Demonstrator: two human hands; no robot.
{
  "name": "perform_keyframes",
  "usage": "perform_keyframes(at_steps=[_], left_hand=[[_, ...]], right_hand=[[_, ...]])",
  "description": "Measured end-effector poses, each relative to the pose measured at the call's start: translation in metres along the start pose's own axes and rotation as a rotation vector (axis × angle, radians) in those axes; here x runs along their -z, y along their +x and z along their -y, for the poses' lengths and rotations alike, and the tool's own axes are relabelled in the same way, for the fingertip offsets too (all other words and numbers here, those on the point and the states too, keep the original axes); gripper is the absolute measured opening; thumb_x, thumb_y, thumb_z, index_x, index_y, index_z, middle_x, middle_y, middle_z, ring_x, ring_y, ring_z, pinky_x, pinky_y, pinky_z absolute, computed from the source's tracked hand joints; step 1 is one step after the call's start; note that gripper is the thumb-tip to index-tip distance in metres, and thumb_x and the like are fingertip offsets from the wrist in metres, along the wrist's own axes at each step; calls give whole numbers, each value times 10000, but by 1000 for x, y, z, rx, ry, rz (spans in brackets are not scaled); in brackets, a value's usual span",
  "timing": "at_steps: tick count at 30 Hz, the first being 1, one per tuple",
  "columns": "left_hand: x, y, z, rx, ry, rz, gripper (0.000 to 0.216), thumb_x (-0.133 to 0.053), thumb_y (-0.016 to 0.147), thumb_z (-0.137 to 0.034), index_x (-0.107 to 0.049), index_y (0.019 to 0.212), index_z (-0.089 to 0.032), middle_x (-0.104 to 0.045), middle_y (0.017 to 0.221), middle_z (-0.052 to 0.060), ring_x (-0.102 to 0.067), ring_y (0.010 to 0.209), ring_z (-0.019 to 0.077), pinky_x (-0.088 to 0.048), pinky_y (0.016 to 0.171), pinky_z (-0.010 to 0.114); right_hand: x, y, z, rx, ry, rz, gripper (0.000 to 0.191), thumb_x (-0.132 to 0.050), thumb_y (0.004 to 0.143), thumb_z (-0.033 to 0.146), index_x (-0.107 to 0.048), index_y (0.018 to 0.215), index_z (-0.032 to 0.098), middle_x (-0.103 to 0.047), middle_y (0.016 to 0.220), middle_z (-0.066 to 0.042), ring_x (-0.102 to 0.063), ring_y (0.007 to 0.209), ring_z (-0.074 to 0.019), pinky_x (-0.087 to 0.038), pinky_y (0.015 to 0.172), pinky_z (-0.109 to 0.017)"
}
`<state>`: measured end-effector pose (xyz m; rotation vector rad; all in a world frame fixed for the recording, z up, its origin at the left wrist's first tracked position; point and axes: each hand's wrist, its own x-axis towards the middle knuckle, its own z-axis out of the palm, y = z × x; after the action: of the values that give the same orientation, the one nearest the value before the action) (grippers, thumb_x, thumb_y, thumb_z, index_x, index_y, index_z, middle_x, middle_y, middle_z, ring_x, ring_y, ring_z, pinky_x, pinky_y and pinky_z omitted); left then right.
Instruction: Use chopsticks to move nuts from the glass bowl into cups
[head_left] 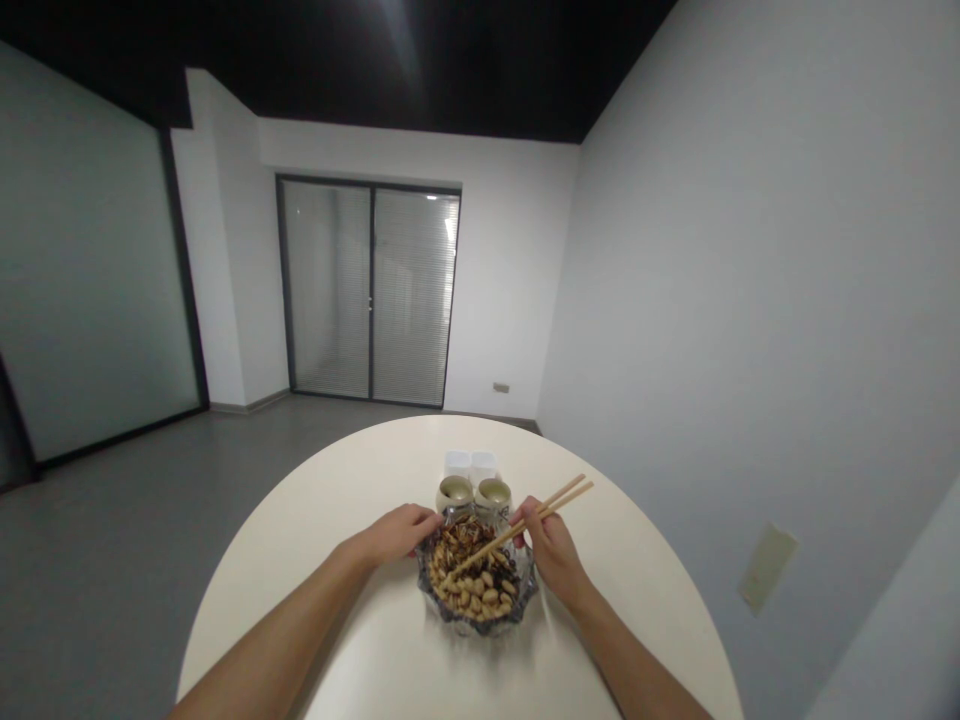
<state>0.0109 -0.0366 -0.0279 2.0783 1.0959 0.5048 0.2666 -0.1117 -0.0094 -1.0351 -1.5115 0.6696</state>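
A scalloped glass bowl (480, 628) sits on the round table, filled with mixed nuts and seeds: pale pistachio-like nuts (480, 594) at the front, brown seeds (461, 540) at the back and left, darker pieces on the right. My left hand (405, 530) grips the bowl's left rim, thumb along the edge, other fingers partly hidden. Held in my right hand (547, 545) is a pair of wooden chopsticks (501, 540), slanting down leftward over the bowl. Their tips touch the contents at the left front; whether they pinch a piece is too small to tell.
Two small greenish cups (454, 490) stand side by side just behind the bowl, with two white square containers (471, 464) behind them. The pale round table (360, 650) has its curved edge near the right-hand wall (720, 300). A glass door (371, 290) is across the room.
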Motion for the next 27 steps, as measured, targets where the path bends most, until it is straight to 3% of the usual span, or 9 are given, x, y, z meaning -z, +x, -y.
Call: perform_keyframes(at_steps=[27], left_hand=[[-1,2,1,-26,-16,11,667,-332,847,-697,-662,837,-117,-604,723,51,-519,640,158,-416,528,226]], right_hand=[[-1,2,6,-48,7,-7,618,-397,866,718,-643,718,170,-556,542,-8,-549,569,-175,-447,587,-275]])
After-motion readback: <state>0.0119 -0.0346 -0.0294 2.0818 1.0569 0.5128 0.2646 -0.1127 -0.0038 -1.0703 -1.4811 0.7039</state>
